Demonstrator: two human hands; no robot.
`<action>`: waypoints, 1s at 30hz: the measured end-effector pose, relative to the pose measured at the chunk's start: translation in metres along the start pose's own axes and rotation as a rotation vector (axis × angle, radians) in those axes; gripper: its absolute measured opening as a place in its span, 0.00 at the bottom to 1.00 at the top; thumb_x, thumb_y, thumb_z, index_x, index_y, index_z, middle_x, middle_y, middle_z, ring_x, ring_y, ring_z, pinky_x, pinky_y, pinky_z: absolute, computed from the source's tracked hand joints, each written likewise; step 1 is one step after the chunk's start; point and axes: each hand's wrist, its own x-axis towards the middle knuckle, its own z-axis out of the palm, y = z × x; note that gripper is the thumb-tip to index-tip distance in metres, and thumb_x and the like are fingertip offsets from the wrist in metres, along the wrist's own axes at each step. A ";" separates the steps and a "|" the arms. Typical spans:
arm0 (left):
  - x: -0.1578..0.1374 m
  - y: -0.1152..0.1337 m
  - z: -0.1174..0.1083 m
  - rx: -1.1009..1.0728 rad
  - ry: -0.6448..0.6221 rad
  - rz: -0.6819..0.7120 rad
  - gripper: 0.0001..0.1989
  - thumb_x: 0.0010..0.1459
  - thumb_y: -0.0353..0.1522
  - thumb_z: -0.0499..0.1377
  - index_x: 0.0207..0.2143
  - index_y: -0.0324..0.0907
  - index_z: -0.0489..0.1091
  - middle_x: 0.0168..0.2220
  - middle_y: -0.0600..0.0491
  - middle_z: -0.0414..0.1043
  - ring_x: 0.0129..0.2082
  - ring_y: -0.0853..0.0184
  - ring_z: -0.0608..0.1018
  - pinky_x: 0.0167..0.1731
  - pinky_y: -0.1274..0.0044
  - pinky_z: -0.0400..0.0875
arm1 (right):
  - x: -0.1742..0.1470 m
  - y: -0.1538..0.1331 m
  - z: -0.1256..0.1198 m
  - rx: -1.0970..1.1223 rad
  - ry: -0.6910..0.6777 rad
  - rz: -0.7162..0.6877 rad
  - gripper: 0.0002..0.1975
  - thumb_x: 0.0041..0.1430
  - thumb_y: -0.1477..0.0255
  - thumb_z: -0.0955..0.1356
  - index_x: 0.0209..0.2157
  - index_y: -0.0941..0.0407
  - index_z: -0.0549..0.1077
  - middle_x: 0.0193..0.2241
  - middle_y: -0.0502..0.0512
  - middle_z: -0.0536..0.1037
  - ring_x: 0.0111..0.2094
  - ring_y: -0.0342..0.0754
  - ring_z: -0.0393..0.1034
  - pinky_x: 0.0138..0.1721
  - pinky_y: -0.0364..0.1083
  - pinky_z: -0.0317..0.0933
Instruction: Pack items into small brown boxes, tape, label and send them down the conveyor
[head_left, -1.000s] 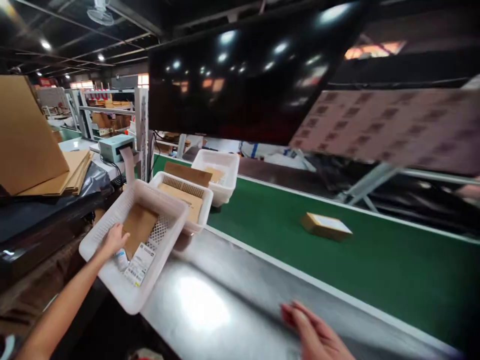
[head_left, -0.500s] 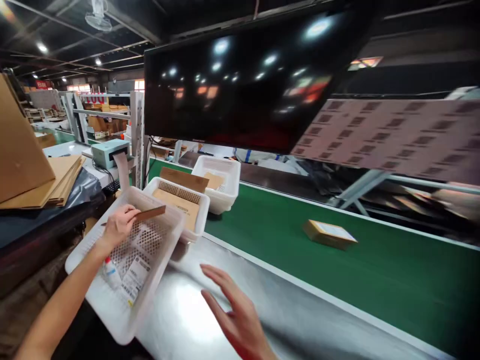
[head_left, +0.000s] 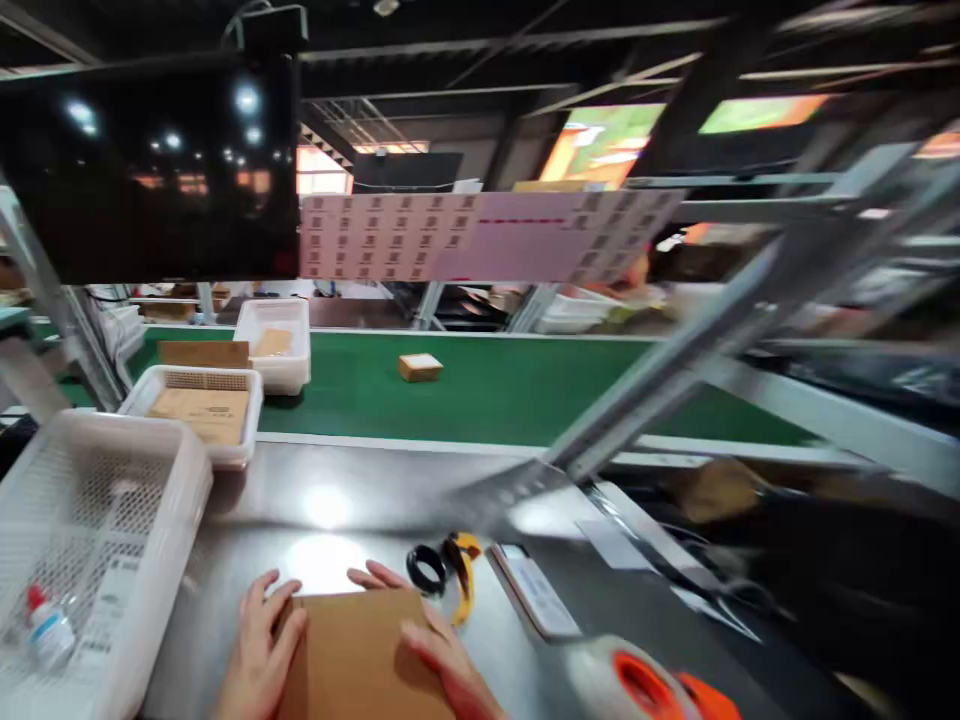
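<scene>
A brown piece of cardboard [head_left: 360, 650], perhaps a flattened carton, lies low over the metal table between my two hands. My left hand [head_left: 259, 645] is closed on its left edge. From the other side, my right hand [head_left: 442, 645] grips it, thumb on top and fingers at the far right corner. Left of them stands a white plastic basket [head_left: 191, 490] holding a small bottle with a red cap [head_left: 51, 630] and a printed label slip [head_left: 109, 605]. A black ring-shaped roll [head_left: 426, 570] and a yellow-and-black tool [head_left: 463, 580] lie just beyond my right hand.
A phone [head_left: 534, 590] and a blurred tape dispenser [head_left: 637, 680] with orange parts lie to the right. Behind, a green conveyor [head_left: 495, 390] carries a small box [head_left: 420, 367] and a white basket [head_left: 296, 350]. A slanted metal post [head_left: 660, 370] rises at the table's right.
The view has swung right. The cardboard has left the basket in my left hand and is now in front of me. My right hand, empty before, has taken hold of it too.
</scene>
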 end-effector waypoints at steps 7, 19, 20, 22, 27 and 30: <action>-0.019 0.005 0.007 0.046 0.038 -0.025 0.30 0.50 0.52 0.70 0.52 0.49 0.78 0.71 0.43 0.62 0.71 0.40 0.64 0.70 0.50 0.62 | -0.015 0.023 0.005 0.204 0.047 0.044 0.38 0.44 0.34 0.72 0.48 0.47 0.79 0.53 0.61 0.81 0.53 0.66 0.76 0.49 0.60 0.72; -0.025 -0.005 -0.010 -0.260 -0.244 -0.053 0.48 0.58 0.68 0.51 0.69 0.50 0.68 0.77 0.45 0.51 0.79 0.45 0.47 0.71 0.53 0.61 | -0.012 0.074 0.001 0.007 0.136 0.052 0.39 0.55 0.38 0.72 0.57 0.52 0.80 0.50 0.61 0.83 0.53 0.62 0.75 0.58 0.59 0.67; -0.025 -0.007 -0.012 -0.244 -0.280 -0.092 0.50 0.57 0.70 0.48 0.70 0.50 0.67 0.78 0.46 0.50 0.79 0.45 0.46 0.70 0.53 0.62 | -0.011 0.070 0.001 -0.038 0.098 0.064 0.39 0.56 0.37 0.70 0.54 0.53 0.81 0.49 0.61 0.83 0.53 0.62 0.75 0.59 0.59 0.66; -0.019 -0.006 -0.016 -0.231 -0.317 -0.154 0.51 0.58 0.70 0.44 0.70 0.51 0.67 0.78 0.48 0.48 0.78 0.44 0.50 0.69 0.53 0.62 | -0.007 0.061 0.003 -0.092 -0.007 0.127 0.39 0.58 0.34 0.66 0.50 0.53 0.83 0.44 0.60 0.84 0.49 0.60 0.75 0.56 0.58 0.67; -0.001 0.006 -0.007 -0.303 -0.219 -0.237 0.39 0.59 0.61 0.58 0.63 0.48 0.75 0.71 0.44 0.65 0.69 0.45 0.70 0.66 0.58 0.69 | 0.001 0.058 0.008 -0.114 0.074 0.219 0.32 0.55 0.39 0.70 0.41 0.54 0.84 0.38 0.57 0.83 0.40 0.58 0.75 0.47 0.56 0.69; -0.004 0.006 -0.003 -0.339 -0.076 -0.379 0.33 0.55 0.49 0.64 0.61 0.45 0.76 0.62 0.42 0.76 0.56 0.49 0.82 0.51 0.63 0.80 | -0.001 0.068 0.008 -0.028 0.258 0.189 0.32 0.51 0.49 0.75 0.54 0.51 0.81 0.38 0.54 0.83 0.36 0.55 0.75 0.44 0.55 0.70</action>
